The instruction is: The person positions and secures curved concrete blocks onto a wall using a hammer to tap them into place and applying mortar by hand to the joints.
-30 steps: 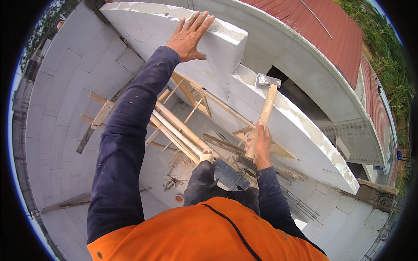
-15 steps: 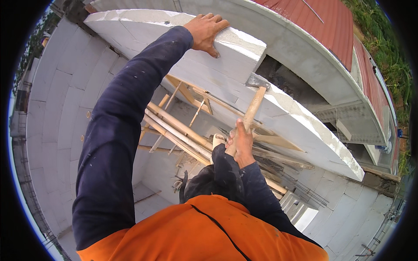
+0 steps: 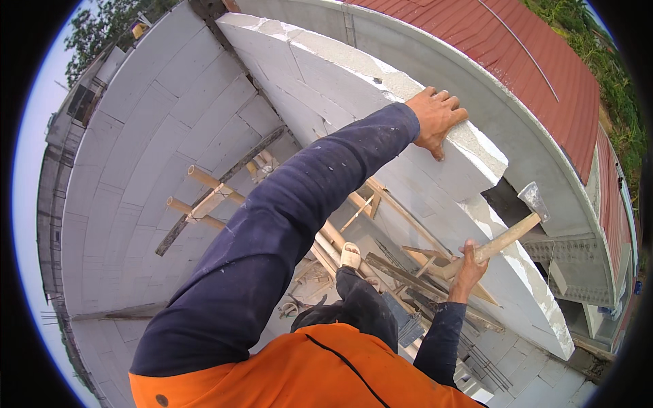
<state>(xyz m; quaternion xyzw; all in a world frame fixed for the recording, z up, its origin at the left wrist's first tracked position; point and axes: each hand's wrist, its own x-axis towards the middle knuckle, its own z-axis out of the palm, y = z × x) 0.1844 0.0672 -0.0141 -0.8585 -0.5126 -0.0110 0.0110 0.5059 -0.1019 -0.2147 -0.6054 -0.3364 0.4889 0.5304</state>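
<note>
left hand (image 3: 439, 121) on rough-topped white wall (image 3: 456, 175) | right hand (image 3: 467, 273) gripping wood-handled metal hammer (image 3: 509, 238)

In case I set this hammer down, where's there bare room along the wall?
The upper wall top looks bare between your left hand and its far end. The lower ledge looks bare from the hammer to its near end. Below, poles and boards are crowded together.

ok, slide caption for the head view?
Left hand resting atop a white block wall, right hand gripping a wooden-handled hatchet-like tool.
</note>
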